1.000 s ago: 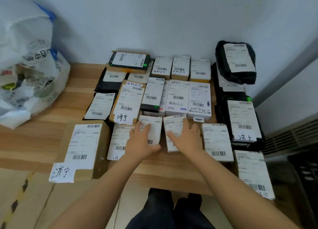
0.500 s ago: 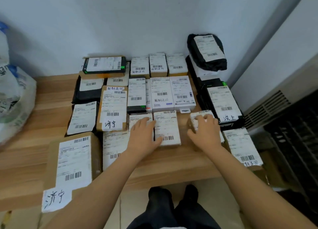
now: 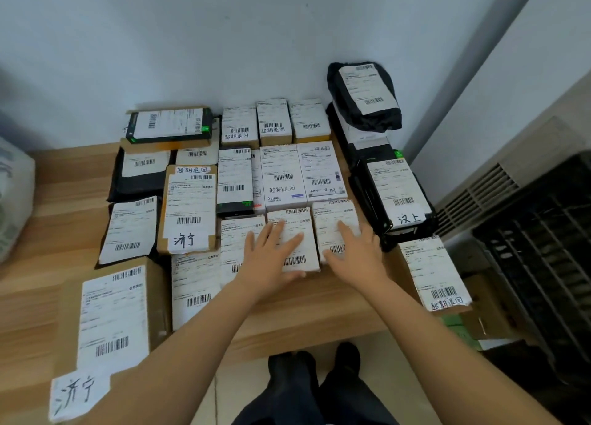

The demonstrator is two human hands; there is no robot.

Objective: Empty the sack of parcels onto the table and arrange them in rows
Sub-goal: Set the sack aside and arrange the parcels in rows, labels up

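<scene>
With both flat and spread, the left hand [image 3: 271, 258] on one white parcel [image 3: 299, 232] and the right hand [image 3: 355, 253] on its neighbour [image 3: 329, 220] in the worktop's [image 3: 319, 306] front row, a hard sideways shove could knock the corner parcel [image 3: 431, 274] (it sits right at the edge) off.

approx 22 parcels [image 3: 188, 207], 1 sack [image 3: 12, 200], 2 hands [image 3: 271, 260]

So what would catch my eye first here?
A wooden table packed with white-labelled parcels in rough rows. At the front middle, the left hand lies flat on one small parcel, the right hand on its neighbour. A black bagged parcel sits high at the back right, against the wall.
</scene>
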